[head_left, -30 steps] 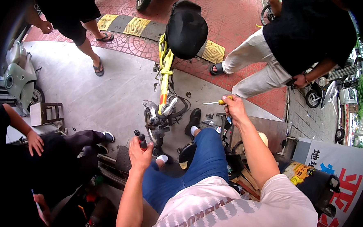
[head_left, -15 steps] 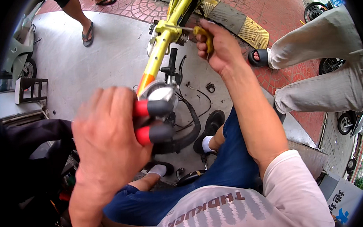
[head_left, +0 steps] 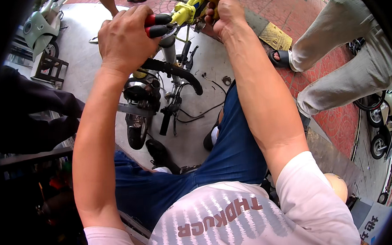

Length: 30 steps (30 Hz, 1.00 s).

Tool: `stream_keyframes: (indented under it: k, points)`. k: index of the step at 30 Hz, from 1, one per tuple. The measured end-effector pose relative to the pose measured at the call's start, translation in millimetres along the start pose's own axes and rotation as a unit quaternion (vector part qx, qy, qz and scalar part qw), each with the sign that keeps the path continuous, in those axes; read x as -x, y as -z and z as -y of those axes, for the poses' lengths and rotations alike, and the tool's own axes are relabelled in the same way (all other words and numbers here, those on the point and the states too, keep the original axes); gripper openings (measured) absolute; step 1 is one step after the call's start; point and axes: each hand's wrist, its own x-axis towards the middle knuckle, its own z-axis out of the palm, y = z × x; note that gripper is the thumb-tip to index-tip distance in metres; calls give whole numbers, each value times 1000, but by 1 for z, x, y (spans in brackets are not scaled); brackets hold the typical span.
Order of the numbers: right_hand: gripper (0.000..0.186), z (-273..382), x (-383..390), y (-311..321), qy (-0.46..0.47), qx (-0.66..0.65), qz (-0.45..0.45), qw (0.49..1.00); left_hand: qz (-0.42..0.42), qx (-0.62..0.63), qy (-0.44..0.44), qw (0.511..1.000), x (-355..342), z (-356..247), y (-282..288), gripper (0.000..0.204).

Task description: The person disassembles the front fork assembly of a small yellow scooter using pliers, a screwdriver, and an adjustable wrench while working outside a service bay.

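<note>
1. Your left hand (head_left: 125, 37) is squeezing its fingers around the red-handled pliers (head_left: 157, 25), jaws hidden just beyond them at the yellow bike frame (head_left: 190, 9). They could be slipping off.
2. Your right hand (head_left: 225, 12) is curling its fingers around something at the frame; can't tell what. A slip is risking pinched knuckles.

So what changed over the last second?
Left hand rose with the red-handled pliers from beside the knee to the yellow frame. Right hand closed in on the frame too. Both grips unchanged; the bike stayed put.
</note>
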Motion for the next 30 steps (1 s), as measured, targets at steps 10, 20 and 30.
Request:
stream_keyframes:
  k: [10, 20, 30]
  points:
    - [23, -25, 35, 49, -80, -42, -84, 992, 229, 353, 47, 906, -26, 46, -4, 44]
    - [33, -86, 103, 76, -270, -116, -10, 956, 311, 331, -42, 890, -57, 52, -1, 54]
    - [37, -76, 105, 66, -274, -121, -12, 954, 258, 330, -137, 898, -63, 49, -18, 51]
